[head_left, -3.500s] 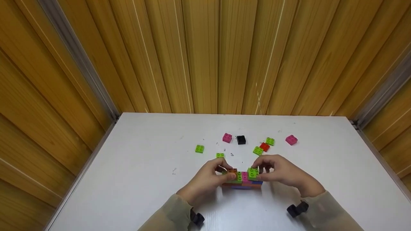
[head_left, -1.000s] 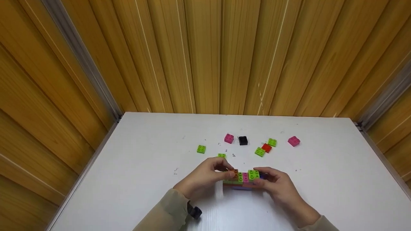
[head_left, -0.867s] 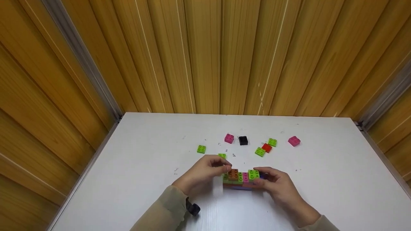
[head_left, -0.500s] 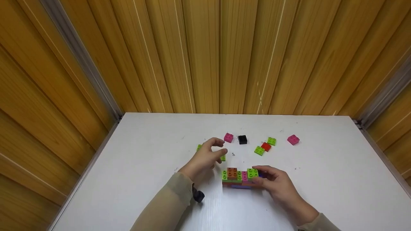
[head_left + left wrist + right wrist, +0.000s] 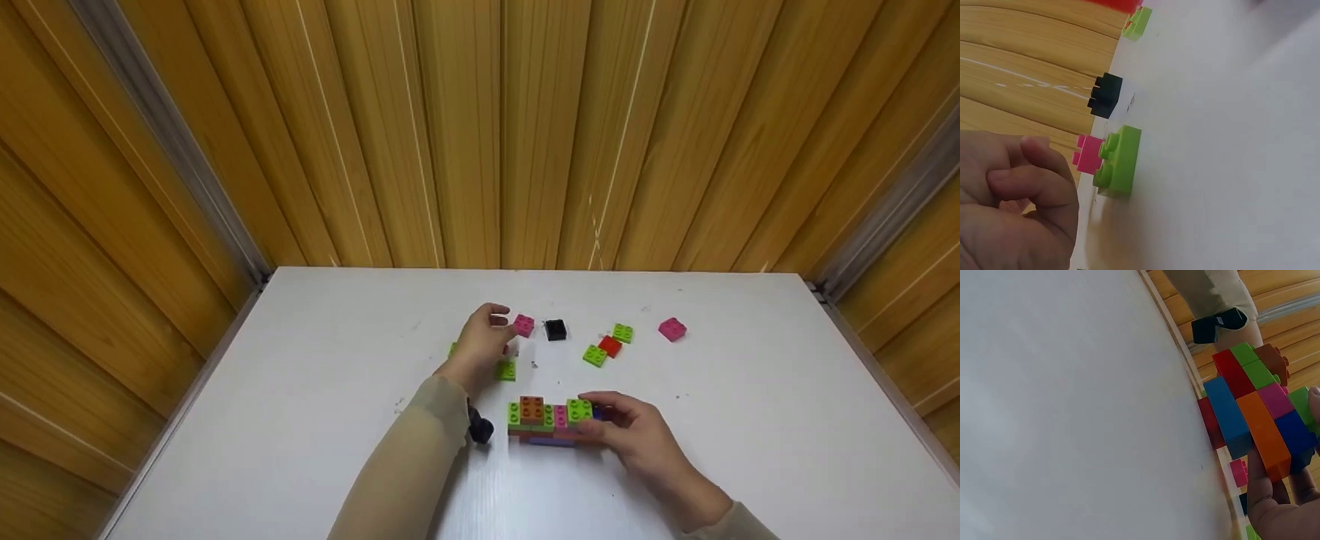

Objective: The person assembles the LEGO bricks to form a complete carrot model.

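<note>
The pink brick [image 5: 523, 325] lies just beside my left hand [image 5: 482, 346], at two o'clock; that hand is loosely curled, nothing visible in it. My right hand [image 5: 639, 436] grips the nine-to-three brick stack [image 5: 559, 418] by its three o'clock end

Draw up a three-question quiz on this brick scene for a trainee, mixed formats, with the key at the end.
1. True or false: the right hand grips the right end of the brick assembly in the head view.

2. In the head view, what colour is the loose brick just right of the pink brick beside the left hand?
A) blue
B) black
C) orange

3. Short answer: which brick lies between the two rightmost loose green bricks in the head view?

Key:
1. True.
2. B, the black brick.
3. The red brick.
</note>
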Action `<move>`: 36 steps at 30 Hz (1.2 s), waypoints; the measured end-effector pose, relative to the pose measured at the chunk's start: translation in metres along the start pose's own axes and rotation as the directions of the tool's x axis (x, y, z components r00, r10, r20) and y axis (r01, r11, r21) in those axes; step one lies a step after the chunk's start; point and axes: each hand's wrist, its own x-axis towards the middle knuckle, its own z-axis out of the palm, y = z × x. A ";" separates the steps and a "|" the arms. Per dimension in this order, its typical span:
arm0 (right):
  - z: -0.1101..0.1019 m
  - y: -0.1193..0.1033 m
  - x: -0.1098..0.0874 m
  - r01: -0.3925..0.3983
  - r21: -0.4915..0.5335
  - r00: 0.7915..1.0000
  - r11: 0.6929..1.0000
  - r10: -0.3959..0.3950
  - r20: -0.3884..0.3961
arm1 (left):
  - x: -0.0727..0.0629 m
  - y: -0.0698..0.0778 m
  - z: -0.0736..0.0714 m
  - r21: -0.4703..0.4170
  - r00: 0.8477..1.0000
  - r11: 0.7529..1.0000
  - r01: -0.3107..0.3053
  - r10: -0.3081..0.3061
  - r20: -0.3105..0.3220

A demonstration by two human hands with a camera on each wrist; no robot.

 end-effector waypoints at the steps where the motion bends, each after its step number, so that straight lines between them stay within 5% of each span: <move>1: 0.000 0.000 0.000 0.000 0.007 1.000 1.000 0.000 0.003 | 0.004 0.002 0.001 0.012 1.000 1.000 0.005 -0.005 -0.002; 5: 0.001 0.000 0.001 -0.001 0.025 1.000 1.000 0.001 0.002 | 0.014 0.004 0.005 0.082 1.000 0.997 0.001 -0.001 0.001; 11: 0.000 0.000 0.001 -0.012 0.029 1.000 1.000 0.012 0.003 | 0.021 0.009 0.009 0.072 0.999 0.997 0.009 -0.013 0.048; 21: 0.001 0.001 0.001 -0.011 0.043 1.000 0.999 0.010 0.016 | 0.030 0.010 0.002 0.170 0.998 0.985 -0.004 -0.008 0.067; 36: 0.002 0.000 0.000 -0.014 0.005 1.000 1.000 0.014 0.002 | 0.031 0.009 0.002 0.302 0.996 0.952 -0.046 0.019 0.092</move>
